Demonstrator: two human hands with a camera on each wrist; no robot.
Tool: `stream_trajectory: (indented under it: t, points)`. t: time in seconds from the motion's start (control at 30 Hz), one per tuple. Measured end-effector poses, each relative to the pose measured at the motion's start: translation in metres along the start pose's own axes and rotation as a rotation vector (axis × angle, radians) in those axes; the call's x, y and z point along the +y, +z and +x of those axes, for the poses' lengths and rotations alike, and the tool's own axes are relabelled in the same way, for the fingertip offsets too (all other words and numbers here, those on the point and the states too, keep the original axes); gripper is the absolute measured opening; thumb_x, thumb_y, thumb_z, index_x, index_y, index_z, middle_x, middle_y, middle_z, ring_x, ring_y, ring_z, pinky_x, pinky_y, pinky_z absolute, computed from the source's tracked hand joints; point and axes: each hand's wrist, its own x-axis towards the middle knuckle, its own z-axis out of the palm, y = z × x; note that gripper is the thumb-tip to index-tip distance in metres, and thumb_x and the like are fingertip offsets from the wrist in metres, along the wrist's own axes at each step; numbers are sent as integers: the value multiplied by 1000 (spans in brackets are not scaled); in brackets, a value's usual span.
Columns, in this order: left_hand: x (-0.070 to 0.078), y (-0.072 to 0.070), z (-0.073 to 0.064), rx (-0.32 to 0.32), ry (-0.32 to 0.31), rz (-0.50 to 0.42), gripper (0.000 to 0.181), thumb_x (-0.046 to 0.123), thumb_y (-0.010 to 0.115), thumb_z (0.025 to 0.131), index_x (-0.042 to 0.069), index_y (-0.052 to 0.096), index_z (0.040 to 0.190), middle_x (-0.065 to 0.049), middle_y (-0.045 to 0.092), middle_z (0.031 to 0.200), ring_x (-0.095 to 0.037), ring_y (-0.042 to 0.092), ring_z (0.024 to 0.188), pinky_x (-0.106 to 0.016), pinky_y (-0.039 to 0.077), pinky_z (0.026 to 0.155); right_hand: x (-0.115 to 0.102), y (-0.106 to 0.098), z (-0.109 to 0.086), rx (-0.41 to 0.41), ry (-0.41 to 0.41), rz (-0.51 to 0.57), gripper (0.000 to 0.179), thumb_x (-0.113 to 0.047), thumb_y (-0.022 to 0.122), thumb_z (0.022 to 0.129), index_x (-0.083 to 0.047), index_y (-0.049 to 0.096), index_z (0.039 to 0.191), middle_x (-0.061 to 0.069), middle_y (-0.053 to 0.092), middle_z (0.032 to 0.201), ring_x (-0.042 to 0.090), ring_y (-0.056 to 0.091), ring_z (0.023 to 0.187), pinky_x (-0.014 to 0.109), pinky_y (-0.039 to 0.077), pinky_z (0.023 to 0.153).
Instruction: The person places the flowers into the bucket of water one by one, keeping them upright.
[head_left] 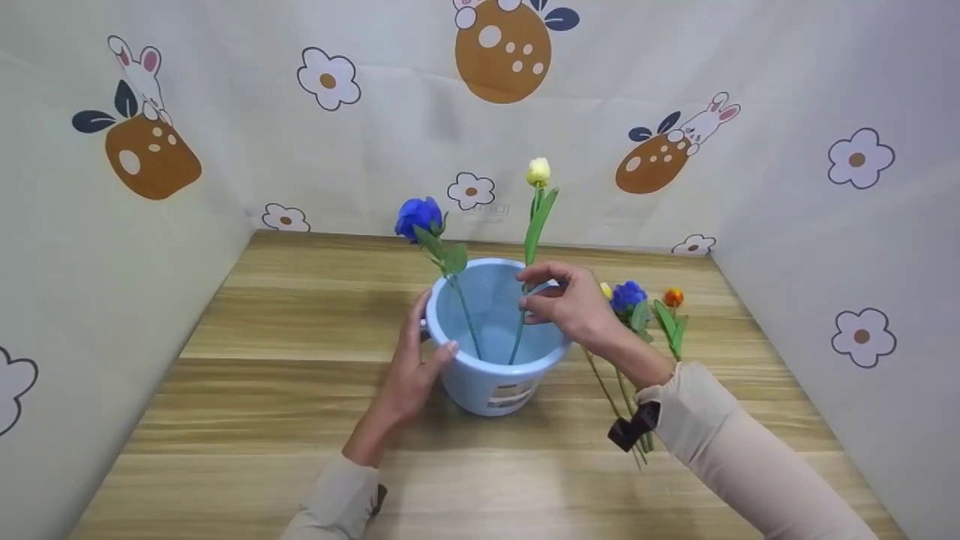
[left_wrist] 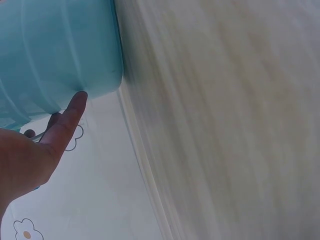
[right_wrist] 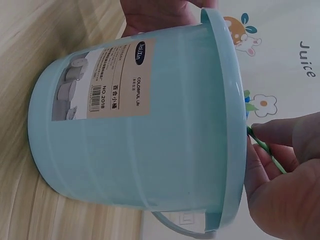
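Observation:
A light blue bucket [head_left: 499,390] stands upright on the table, its label plain in the right wrist view. My left hand [head_left: 411,375] holds it at the left side, thumb at the rim; in the left wrist view a finger [left_wrist: 67,120] touches the outer wall. My right hand [head_left: 574,304] is above the opening and pinches the green stem [right_wrist: 270,156] of a yellow tulip [head_left: 538,172]. The tulip's lower stem reaches inside the bucket. A blue rose [head_left: 418,219] leans left in the bucket, its stem against the inside.
Right of the bucket lie more flowers: a blue one [head_left: 628,298], an orange tulip [head_left: 673,298] and a partly hidden yellow one [head_left: 605,291]. My right forearm passes over their stems. Patterned sheets [head_left: 390,150] wall the wooden table [head_left: 300,300] at the back and sides.

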Motion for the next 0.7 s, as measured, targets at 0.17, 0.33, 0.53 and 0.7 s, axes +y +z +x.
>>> stream_trajectory:
  t: [0.17,0.33,0.53,0.7]
  points:
    - [0,-1,0,-6,-17,0,83,40,60,101,28,15,170,-3,23,175,-34,32,156,-66,31,124,-3,5,2,-44,1,-22,33,3,75,92,1,71,125,17,65,117,27,75,100,38,67,80]
    - [0,-1,0,-3,3,-2,83,37,59,101,25,15,170,-6,24,174,-34,34,154,-65,33,124,-3,10,4,-73,-8,-28,34,5,73,92,4,70,126,24,66,123,27,74,98,38,67,79]
    - [0,0,0,-6,7,-11,83,38,59,99,27,16,169,-5,26,173,-33,35,153,-63,33,124,-1,16,7,-95,-12,-51,34,6,72,91,4,71,125,25,67,122,26,74,95,37,67,78]
    - [1,1,0,-5,1,-7,83,39,59,99,29,16,169,-4,24,174,-33,34,154,-64,32,125,-3,20,9,-121,7,-103,32,4,72,92,1,72,124,19,69,116,27,74,95,37,67,77]
